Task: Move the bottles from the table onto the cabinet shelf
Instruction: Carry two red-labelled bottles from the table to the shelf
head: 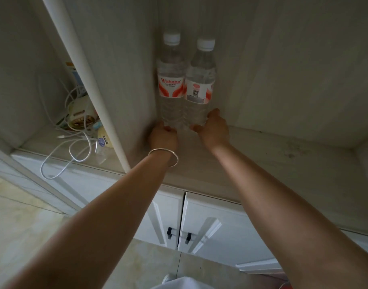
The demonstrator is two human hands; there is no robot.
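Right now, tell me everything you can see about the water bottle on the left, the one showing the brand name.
The left water bottle is clear ribbed plastic with a white screw cap, shut, and a white label with red print reading Wahaha. It looks full of clear water. It stands upright at the back left corner of the cabinet shelf, close to the side panel, side by side with the second bottle. The left hand grips its base.
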